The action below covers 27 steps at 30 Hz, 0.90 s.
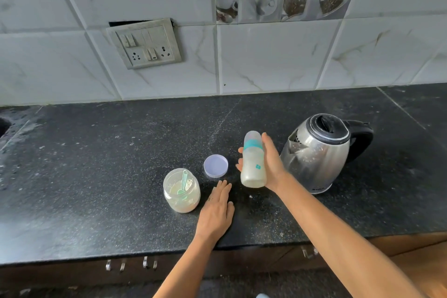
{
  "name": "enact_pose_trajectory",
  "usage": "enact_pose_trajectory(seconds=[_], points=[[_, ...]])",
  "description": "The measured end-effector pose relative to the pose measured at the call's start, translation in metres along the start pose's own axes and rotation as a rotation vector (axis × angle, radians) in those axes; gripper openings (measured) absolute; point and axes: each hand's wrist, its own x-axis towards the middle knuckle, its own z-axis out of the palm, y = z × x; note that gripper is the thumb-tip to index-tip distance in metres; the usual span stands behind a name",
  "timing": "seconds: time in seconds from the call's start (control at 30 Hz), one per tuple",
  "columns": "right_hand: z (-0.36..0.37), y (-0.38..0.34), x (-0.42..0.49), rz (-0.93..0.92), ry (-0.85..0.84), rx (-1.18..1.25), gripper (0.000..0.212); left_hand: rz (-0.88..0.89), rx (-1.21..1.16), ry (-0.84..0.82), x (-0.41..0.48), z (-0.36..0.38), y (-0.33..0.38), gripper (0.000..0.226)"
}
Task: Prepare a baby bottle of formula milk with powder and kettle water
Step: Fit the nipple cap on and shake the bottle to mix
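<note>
My right hand [272, 161] grips a baby bottle [253, 167] with a teal collar and clear cap, lifted above the black counter and filled with whitish milk. Just right of it stands a steel kettle [314, 152] with a black lid and handle, lid closed. My left hand [216, 209] rests flat on the counter, fingers straight, holding nothing. Left of that hand sits an open clear jar of formula powder [182, 192] with a green scoop [183, 182] inside. The jar's pale lilac lid [215, 166] lies upside down behind it.
The black granite counter [108, 176] runs to a tiled wall with a switch and socket panel [145, 43]. A sink edge [3, 126] shows at far left. Drawer handles [131, 265] sit below the counter's front edge.
</note>
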Motion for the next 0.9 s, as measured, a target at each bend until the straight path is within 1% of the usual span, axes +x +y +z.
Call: enact_pose_trajectory(seconds=[0.07,0.17,0.2,0.23,0.27,0.3,0.37,0.43,0.47,0.53,0.57,0.6,0.67,0.7,0.73,0.77,0.8,0.83,0.87,0.9], points=[[-0.001,-0.002,0.004,-0.023,-0.097,0.143,0.040,-0.021,-0.014,-0.003,0.000,-0.001,-0.001,0.051],[0.003,-0.005,0.004,-0.042,-0.156,0.187,0.031,-0.048,-0.015,-0.009,0.001,0.000,-0.001,0.052],[0.003,-0.006,0.006,-0.043,-0.159,0.189,0.036,-0.055,-0.013,-0.011,0.001,0.001,-0.001,0.053],[0.004,-0.006,0.008,-0.038,-0.167,0.193,0.047,-0.060,-0.011,-0.010,0.000,0.002,-0.002,0.054],[0.006,-0.007,0.009,-0.015,-0.186,0.219,0.058,-0.060,-0.009,-0.007,0.001,0.003,-0.002,0.055],[0.008,-0.008,0.009,0.007,-0.201,0.287,0.062,-0.057,-0.008,-0.005,0.001,0.004,-0.003,0.056],[0.013,-0.010,0.011,-0.008,-0.168,0.444,0.055,-0.057,-0.010,-0.004,0.001,0.005,-0.003,0.056],[0.019,-0.014,0.011,-0.017,-0.150,0.580,0.060,-0.067,-0.013,0.001,0.000,0.005,-0.003,0.056],[0.018,-0.015,0.011,0.007,-0.179,0.616,0.063,-0.074,-0.014,0.001,0.001,0.004,-0.002,0.056],[0.011,-0.016,0.014,0.104,-0.293,0.585,0.060,-0.079,-0.012,-0.005,0.002,0.003,-0.002,0.057],[0.009,-0.017,0.013,0.131,-0.372,0.527,0.059,-0.078,-0.009,-0.004,0.003,0.003,-0.001,0.056],[0.009,-0.019,0.012,0.133,-0.401,0.451,0.060,-0.079,-0.007,-0.005,0.003,0.003,-0.001,0.056],[0.015,-0.022,0.010,0.099,-0.388,0.381,0.070,-0.083,-0.008,-0.005,0.002,0.003,-0.001,0.056],[0.018,-0.022,0.009,0.081,-0.352,0.431,0.075,-0.087,-0.008,-0.003,0.002,0.003,-0.001,0.055],[0.019,-0.022,0.010,0.045,-0.299,0.506,0.074,-0.090,-0.008,-0.001,0.002,0.003,-0.001,0.053],[0.019,-0.022,0.011,0.022,-0.271,0.553,0.068,-0.093,-0.009,-0.004,0.002,0.003,-0.001,0.051],[0.022,-0.022,0.010,0.032,-0.297,0.543,0.060,-0.095,-0.010,-0.008,0.003,0.003,0.000,0.049],[0.025,-0.021,0.009,0.066,-0.372,0.479,0.056,-0.094,-0.011,-0.010,0.003,0.003,-0.001,0.047],[0.027,-0.021,0.007,0.074,-0.442,0.384,0.055,-0.092,-0.012,-0.012,0.003,0.003,-0.002,0.046],[0.029,-0.021,0.005,0.045,-0.462,0.298,0.056,-0.089,-0.011,-0.012,0.003,0.004,-0.003,0.047]])
